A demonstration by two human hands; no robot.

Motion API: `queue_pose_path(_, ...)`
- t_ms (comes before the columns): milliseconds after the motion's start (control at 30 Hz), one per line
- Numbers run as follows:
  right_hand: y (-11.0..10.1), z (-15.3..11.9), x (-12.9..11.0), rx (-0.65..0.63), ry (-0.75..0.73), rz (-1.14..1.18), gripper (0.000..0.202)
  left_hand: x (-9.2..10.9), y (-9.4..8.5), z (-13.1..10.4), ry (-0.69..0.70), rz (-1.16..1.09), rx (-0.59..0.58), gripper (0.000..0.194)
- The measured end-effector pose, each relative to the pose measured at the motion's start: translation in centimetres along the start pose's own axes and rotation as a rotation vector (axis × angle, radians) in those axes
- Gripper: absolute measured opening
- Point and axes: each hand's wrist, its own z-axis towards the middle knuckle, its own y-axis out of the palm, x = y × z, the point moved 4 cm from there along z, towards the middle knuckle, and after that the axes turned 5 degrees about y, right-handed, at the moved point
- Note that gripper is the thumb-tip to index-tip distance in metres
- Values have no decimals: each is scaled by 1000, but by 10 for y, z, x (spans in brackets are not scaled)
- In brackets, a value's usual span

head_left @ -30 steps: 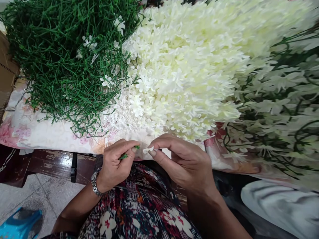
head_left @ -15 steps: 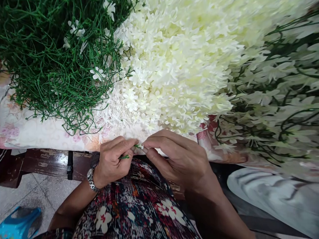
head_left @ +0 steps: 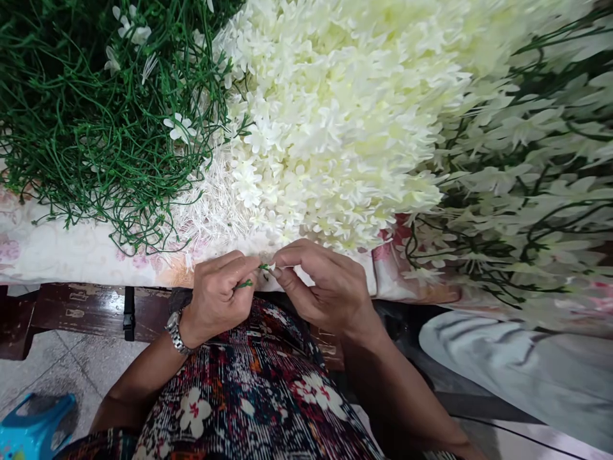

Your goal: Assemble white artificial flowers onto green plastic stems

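Biggest thing on the table is that huge heap of cream-white fake blossoms (head_left: 345,108), spilling right down to the near edge. Left of it sits a tangled mound of green wire stems (head_left: 96,121) with a few stray white flowers caught in it, and off to the right there's a blurry pile of finished sprays (head_left: 527,191), white petals on green. Everything lies on a floral tablecloth (head_left: 71,255) over a dark wooden table edge (head_left: 81,310). Between the stems and the blossoms there's a drift of thin white plastic stamens (head_left: 211,211).

Compared with a second ago the whole scene has slid up and left a bit, so the view has dipped. The hands have crept closer together too: back then there was a clear gap, with a white petal showing at the right fingertips, and now the fingertips practically meet.

Left hand (head_left: 218,297), with a wristwatch (head_left: 175,332) on it, is curled nearly shut, thumb and forefinger pinching a short green stem (head_left: 246,282). Right hand (head_left: 320,287) is also mostly closed, its fingertips pinched on a tiny white flower piece (head_left: 271,266) right at the stem's tip. Both sit just off the table edge, over the person's patterned lap (head_left: 249,396). Whether the flower is actually seated on the stem, can't tell; fingers cover it.
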Motion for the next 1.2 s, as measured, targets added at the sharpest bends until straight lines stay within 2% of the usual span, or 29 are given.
queue_pose_path(367,8,-2,1,67,29,61,14,-4,0,-2,-24,-15,36,19)
queue_pose_path(633,15,-9,-9,255,-27,-57,26,-2,-4,0,-80,-68,78,13)
queue_pose_path(733,17,-11,-10,290,-37,-86,28,-2,-5,-1,-77,-63,97,12)
queue_pose_path(833,15,-9,-8,227,0,10,25,-3,-4,-2,-45,-68,79,14)
queue_pose_path(1000,8,-3,-1,43,50,131,20,-4,-2,-4,13,-66,37,17)
queue_pose_path(1200,7,0,-3,-26,29,118,19,-4,-1,-3,12,-34,0,17)
